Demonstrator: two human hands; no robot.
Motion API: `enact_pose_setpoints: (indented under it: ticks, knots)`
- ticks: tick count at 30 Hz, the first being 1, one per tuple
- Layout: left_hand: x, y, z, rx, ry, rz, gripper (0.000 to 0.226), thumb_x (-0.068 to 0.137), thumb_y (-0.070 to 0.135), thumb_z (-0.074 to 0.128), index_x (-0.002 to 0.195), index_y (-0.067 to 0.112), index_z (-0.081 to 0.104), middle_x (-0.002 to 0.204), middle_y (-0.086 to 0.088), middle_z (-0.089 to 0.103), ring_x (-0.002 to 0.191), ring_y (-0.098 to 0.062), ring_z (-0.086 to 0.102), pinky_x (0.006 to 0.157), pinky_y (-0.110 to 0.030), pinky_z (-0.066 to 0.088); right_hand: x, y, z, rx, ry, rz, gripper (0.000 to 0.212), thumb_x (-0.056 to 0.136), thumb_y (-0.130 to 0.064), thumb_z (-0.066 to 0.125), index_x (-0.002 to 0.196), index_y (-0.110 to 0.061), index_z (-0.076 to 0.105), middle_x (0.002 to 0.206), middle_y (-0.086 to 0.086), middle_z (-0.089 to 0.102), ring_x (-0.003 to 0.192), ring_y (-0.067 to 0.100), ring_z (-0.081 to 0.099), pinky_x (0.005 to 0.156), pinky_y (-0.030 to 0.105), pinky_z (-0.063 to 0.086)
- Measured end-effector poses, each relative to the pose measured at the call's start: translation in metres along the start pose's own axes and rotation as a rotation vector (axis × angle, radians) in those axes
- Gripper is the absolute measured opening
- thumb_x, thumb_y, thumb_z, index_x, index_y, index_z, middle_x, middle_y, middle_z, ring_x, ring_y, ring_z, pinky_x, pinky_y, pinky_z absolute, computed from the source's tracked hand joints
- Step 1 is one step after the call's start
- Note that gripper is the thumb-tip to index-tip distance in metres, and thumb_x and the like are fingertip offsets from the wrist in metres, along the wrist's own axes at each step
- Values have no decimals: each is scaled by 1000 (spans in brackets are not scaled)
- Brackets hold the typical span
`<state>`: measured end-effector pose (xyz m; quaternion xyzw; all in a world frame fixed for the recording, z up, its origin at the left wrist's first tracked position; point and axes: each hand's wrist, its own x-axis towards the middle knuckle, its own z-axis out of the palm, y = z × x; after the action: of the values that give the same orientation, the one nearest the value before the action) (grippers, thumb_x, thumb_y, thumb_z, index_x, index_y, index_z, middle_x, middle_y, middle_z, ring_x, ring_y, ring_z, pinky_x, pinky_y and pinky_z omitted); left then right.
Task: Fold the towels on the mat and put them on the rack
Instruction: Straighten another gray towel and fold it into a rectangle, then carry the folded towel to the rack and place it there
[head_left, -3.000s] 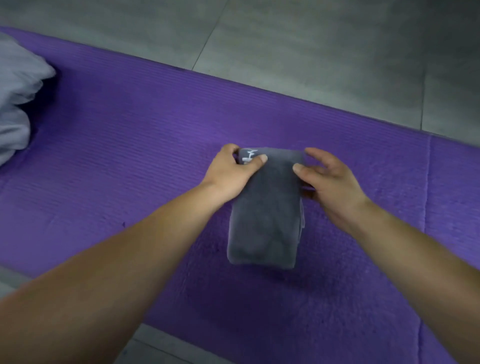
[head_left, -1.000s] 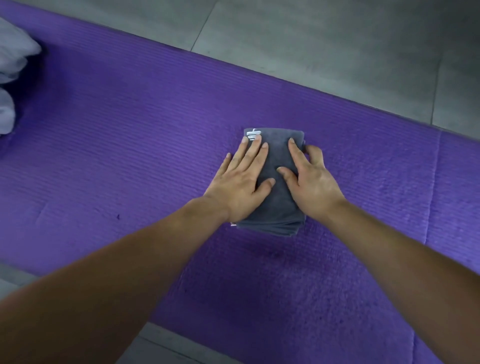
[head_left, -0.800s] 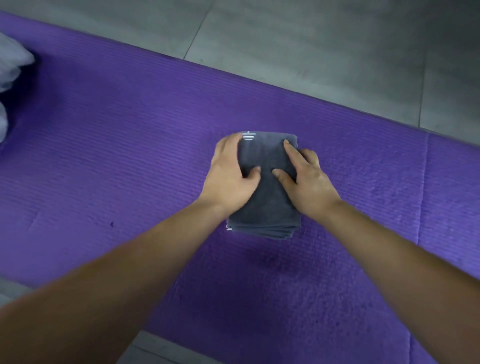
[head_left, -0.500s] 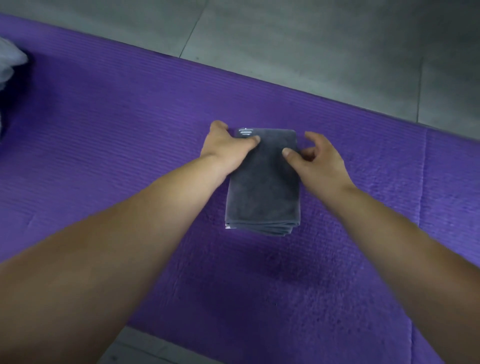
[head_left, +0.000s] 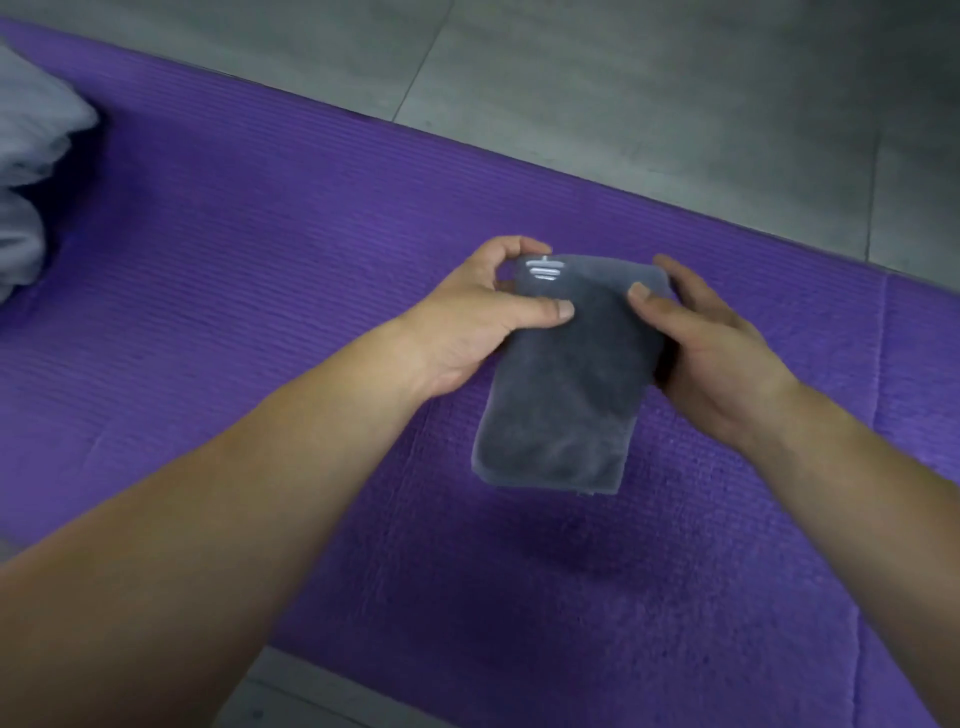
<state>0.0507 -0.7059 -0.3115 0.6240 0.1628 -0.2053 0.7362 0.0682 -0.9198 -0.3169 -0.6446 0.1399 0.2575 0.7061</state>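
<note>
Both hands grip a folded dark grey towel above a purple mat: the left hand pinches its far left corner, the right hand its right edge. Folding looks finished; next it likely needs carrying to the rack, which is not in view.

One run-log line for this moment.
stage: folded dark grey towel held | left hand: grips far-left corner | right hand: grips far-right edge | purple mat: beneath | rack: not in view

indoor room: tiled floor, purple mat
</note>
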Motion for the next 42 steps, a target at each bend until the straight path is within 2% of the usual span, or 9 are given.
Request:
enact_pose_setpoints:
  ticks: [7,13,18,20,23,28,33,38,42]
  knots:
    - [-40,17,-14,414,-99,160,81,85,8,80,151,30,39,101,7,76,99,-2,71,92,-21,54,-39,-20,8,-449,-52,-200,80,60,-32,86,134,-31,57,118,-12,71,109,4,68,87,19,55]
    - [-73,59,-25,680,-117,250,55,83,18,81,132,26,56,109,15,68,96,5,64,81,-11,48,-86,-62,41,-828,101,-231,42,75,-25,87,105,-44,64,89,-26,69,82,-7,65,64,9,49]
    - [-140,139,-55,761,-63,145,49,93,54,63,135,30,55,111,16,66,99,-6,64,95,-33,51,-168,-122,99,-824,252,-179,41,80,-31,81,116,-38,64,79,-26,65,74,-11,60,56,8,42]
    - [-168,188,-76,939,55,133,47,95,55,56,134,28,57,114,10,67,89,-13,64,92,-36,51,-207,-165,123,-821,324,-163,44,81,-33,79,121,-38,62,81,-22,67,75,-8,61,57,10,44]
    - [-216,274,-97,1211,116,111,52,91,48,55,138,24,53,128,-4,62,110,-31,63,97,-47,50,-269,-242,153,-761,434,-95,41,81,-30,78,116,-42,60,85,-26,67,78,-10,61,57,9,45]
    - [-300,425,-111,1339,41,-7,56,94,48,59,144,24,47,141,-6,52,127,-31,53,103,-47,45,-375,-374,191,-674,587,-4,37,83,-32,79,114,-38,60,87,-22,64,71,-6,59,55,17,38]
    - [-361,534,-116,1442,49,6,55,94,48,59,140,20,51,132,-9,60,120,-31,58,100,-45,46,-455,-472,208,-615,746,-36,40,83,-32,80,118,-33,61,87,-18,62,73,-2,58,58,22,38]
    - [-391,608,-92,1603,43,52,59,94,54,55,141,20,49,130,-9,62,122,-31,57,101,-43,42,-494,-529,206,-481,808,-114,39,82,-29,79,116,-34,61,92,-14,69,74,20,68,63,31,49]
    - [-388,657,-63,1644,84,92,60,93,59,51,138,19,49,129,-9,59,121,-32,57,103,-45,42,-502,-568,198,-357,798,-162,32,83,-22,78,108,-33,62,83,-16,70,73,12,68,51,22,50]
